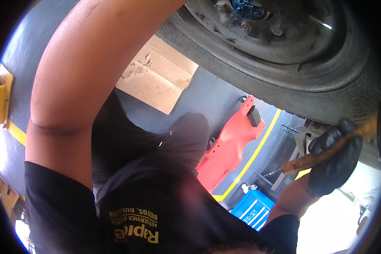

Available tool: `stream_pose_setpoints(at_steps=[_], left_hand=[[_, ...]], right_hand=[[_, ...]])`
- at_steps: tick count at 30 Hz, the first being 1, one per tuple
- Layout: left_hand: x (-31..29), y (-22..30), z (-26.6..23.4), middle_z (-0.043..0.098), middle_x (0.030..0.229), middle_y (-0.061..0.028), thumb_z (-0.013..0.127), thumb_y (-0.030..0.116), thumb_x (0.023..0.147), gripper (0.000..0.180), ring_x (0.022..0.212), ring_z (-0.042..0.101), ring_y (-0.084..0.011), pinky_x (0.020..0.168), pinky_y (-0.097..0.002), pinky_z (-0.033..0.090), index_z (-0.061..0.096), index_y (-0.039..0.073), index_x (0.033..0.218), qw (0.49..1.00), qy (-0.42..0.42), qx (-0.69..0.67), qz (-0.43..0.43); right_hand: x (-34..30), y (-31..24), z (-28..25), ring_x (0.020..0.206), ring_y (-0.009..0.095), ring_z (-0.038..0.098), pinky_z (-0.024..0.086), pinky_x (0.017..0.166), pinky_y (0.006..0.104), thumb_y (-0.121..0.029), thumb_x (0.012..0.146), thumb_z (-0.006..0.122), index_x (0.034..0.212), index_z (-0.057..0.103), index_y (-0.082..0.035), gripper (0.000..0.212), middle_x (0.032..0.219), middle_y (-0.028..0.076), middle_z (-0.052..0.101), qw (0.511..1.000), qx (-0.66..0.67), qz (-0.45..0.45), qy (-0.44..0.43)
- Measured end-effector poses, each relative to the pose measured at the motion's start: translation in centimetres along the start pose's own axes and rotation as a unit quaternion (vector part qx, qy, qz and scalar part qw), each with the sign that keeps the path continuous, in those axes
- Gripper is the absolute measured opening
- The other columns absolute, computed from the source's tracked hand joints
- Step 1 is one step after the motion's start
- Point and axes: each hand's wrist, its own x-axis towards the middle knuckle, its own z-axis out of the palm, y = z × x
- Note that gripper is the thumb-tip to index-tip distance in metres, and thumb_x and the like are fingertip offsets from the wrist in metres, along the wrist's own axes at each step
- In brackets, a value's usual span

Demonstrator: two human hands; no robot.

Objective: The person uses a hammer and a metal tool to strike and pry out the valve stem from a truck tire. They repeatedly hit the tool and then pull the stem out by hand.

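At the right of the scene, beside the tyre, is the tool with a worn brown wooden handle (308, 162). The right hand (333, 167), in a black glove, holds it with the fingers curled about the middle of the shaft, probably for control, leaving the butt free toward the left. The tool's far end runs into the dark edge of the view, so I cannot tell its kind. The left arm (72, 76), bare below its sleeve, reaches up past the far edge, perhaps to steady something; the left hand is out of sight, so I cannot tell whether it holds anything.

Across the far right hangs the large black rubber tyre (241, 76) on a dull grey steel wheel (258, 44), with lug nuts (246, 26) around a shiny blue centre (247, 9).

Below lies the grey-blue floor (142, 106), crossed by a yellow line. A stained, creased brown cardboard sheet (161, 86) lies left of the tyre, likely to catch dirt. Nearer and right of it, a red moulded creeper (228, 144) with a black pad lies beside the line. Farther right stand a blue box with white stripes (252, 207) and thin metal bars. At the far left is a yellow metal fixture (2, 99); bright light washes out the near right.
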Motion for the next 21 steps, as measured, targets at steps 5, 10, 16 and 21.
stream_pose_setpoints(at_steps=[5, 10, 16, 21], left_hand=[[-0.6, -0.4, -0.3, 0.072, 0.092, -0.0163, 0.074, 0.023, 0.088, 0.02, 0.081, 0.066, -0.0332, 0.076, -0.0421, 0.053, 0.073, 0.007, 0.101, 1.0, 0.007, 0.019, -0.012], [-0.8, -0.6, -0.3, 0.072, 0.093, -0.0165, 0.074, 0.023, 0.088, 0.02, 0.082, 0.066, -0.0334, 0.076, -0.042, 0.053, 0.073, 0.007, 0.102, 1.0, 0.027, 0.002, -0.009], [-1.5, -0.5, -0.6, 0.073, 0.094, -0.0166, 0.075, 0.023, 0.088, 0.021, 0.083, 0.066, -0.0337, 0.077, -0.042, 0.054, 0.074, 0.008, 0.102, 0.999, 0.047, 0.004, -0.016], [-1.8, -0.8, -0.3, 0.073, 0.095, -0.0168, 0.075, 0.023, 0.088, 0.021, 0.084, 0.067, -0.0339, 0.078, -0.0419, 0.054, 0.074, 0.008, 0.103, 0.998, 0.063, 0.027, -0.006]], right_hand=[[0.0, -2.6, 1.2, 0.084, 0.019, 0.066, 0.056, 0.074, 0.0377, -0.037, 0.106, 0.052, 0.114, 0.064, -0.001, 0.038, 0.094, 0.011, 0.065, 0.782, 0.486, 0.353, -0.167], [-0.5, 0.5, -0.7, 0.086, 0.023, 0.07, 0.057, 0.081, 0.0378, -0.028, 0.108, 0.049, 0.12, 0.06, -0.002, 0.031, 0.098, 0.014, 0.067, 0.968, 0.23, 0.094, 0.022], [3.1, 2.6, -1.5, 0.093, 0.028, 0.07, 0.057, 0.086, 0.0408, -0.022, 0.103, 0.055, 0.13, 0.058, 0.0, 0.035, 0.102, 0.014, 0.069, 0.989, 0.128, -0.077, 0.001], [5.2, 2.3, -2.0, 0.094, 0.03, 0.071, 0.057, 0.09, 0.0413, -0.023, 0.108, 0.052, 0.135, 0.059, -0.004, 0.034, 0.114, 0.016, 0.069, 0.989, 0.103, -0.069, -0.077]])
